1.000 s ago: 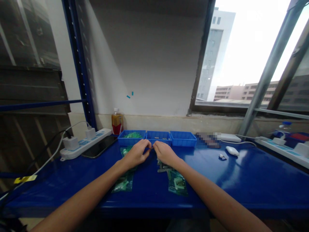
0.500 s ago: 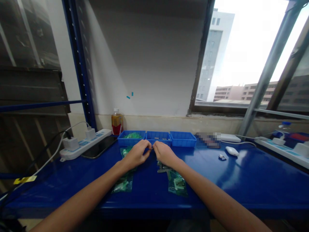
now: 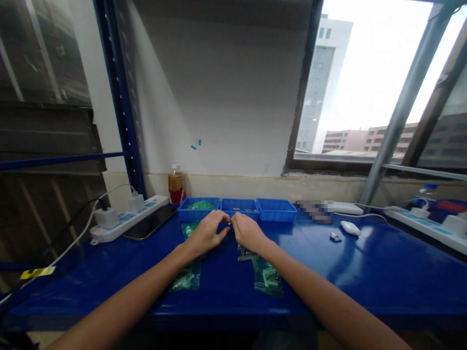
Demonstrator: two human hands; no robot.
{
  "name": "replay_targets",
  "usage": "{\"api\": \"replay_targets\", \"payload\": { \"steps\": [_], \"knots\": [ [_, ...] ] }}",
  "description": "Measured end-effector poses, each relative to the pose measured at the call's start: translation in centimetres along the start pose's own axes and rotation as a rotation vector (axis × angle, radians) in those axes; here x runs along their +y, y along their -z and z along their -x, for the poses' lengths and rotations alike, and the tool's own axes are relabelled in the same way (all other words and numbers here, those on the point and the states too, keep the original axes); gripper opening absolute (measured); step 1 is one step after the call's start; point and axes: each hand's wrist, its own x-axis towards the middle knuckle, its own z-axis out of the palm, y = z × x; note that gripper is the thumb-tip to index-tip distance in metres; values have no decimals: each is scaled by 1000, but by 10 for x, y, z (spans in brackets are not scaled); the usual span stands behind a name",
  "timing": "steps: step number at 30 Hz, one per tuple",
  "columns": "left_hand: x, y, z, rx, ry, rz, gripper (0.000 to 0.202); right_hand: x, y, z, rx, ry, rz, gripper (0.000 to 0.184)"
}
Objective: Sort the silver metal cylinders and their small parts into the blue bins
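My left hand [image 3: 209, 232] and my right hand [image 3: 248, 232] meet fingertip to fingertip just in front of the middle blue bin [image 3: 240, 206]. Both have curled, pinching fingers around a tiny piece too small to name. Under my left hand lies a green plastic bag [image 3: 188, 278] with pale pieces inside. Close below my right hand are several loose grey metal pieces [image 3: 246, 255], partly hidden by it. A second green bag [image 3: 269, 278], holding short pale pieces, lies beside my right forearm.
The left blue bin [image 3: 199, 213] holds green pieces; the right blue bin [image 3: 276, 211] stands alongside. A bottle [image 3: 177, 184], a phone [image 3: 150, 223] and a power strip [image 3: 129, 218] are at left. At right lie a white earbud case [image 3: 350, 228] and an earbud [image 3: 335, 237].
My left thumb and forefinger tips are slightly farther apart than before. Both hands otherwise stay in the same place, and the bins and bags have not moved.
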Motion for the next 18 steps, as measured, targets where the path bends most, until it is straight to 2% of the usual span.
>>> {"api": "replay_targets", "payload": {
  "steps": [7,13,18],
  "knots": [
    [0,1,0,29,26,-52,10,2,1,-2,-18,-3,-73,23],
    [5,6,-3,59,99,-77,16,1,5,0,110,17,-265,15],
    [4,8,-4,44,95,-62,21,-3,11,2,177,99,-289,12]
  ]
}}
